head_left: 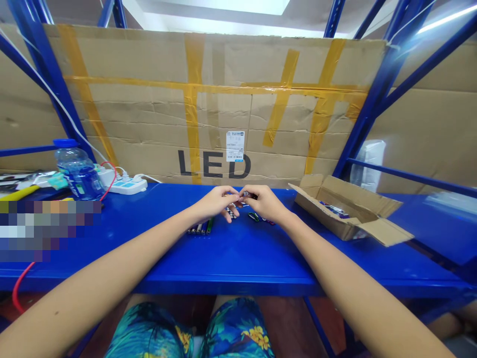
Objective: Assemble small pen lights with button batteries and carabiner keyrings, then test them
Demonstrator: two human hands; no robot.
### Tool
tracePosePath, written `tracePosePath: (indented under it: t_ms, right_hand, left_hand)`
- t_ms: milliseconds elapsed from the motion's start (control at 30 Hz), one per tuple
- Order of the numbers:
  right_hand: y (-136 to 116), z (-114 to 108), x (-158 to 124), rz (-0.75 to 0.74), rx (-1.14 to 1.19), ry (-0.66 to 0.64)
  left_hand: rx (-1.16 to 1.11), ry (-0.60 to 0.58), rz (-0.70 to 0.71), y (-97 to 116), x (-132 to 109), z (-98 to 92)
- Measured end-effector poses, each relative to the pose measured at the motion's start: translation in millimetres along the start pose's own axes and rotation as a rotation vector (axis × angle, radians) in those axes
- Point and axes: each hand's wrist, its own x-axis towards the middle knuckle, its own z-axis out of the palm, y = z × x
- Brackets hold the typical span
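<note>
Two bare forearms (122, 263) reach in from the lower corners of the frame, above the patterned shorts (238, 325) at bottom centre. I follow them through the head camera to the middle of the frame, where both hands meet over a blue table (231, 256). At that spot I see the right hand (264, 200) grasping a small dark item (246, 194) between thumb and fingers. The left hand (216, 200) brings its thumb and forefinger to the right fingertips; I cannot tell whether it grips anything. Just below its lower fingers shows a black-and-white checkered piece (231, 213), though I cannot tell whether it hangs or lies there. Left of centre, a row of slim sticks (203, 228) lies on the table; right of centre, I spot a green-edged clip (254, 217). At the right of the frame, an open cardboard box (322, 215) holds shiny things (337, 211). Toward the left stand a blue-capped bottle (78, 171) and, just beside it, a white power strip (128, 186).
</note>
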Motion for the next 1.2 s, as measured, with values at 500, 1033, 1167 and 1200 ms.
tracePosePath:
  t_ms: [500,1033,1167,1200]
  right_hand:
    - [0.2,-0.4,0.9,0.000,-0.004,0.053]
    - [2.6,1.6,1.0,0.042,-0.010,0.059]
    - [0.2,1.4,1.2,0.017,-0.026,0.075]
    - [-0.7,1.4,1.2,0.018,-0.023,0.083]
  left_hand:
    - [-0.101,0.010,-0.025,1.0,0.3,-2.4]
    - [0.007,0.154,0.132,-2.8,-0.4,3.4]
    - [0.053,0.159,0.145,-0.7,-2.7,6.0]
    - [0.053,0.158,0.151,-0.8,-2.9,6.6]
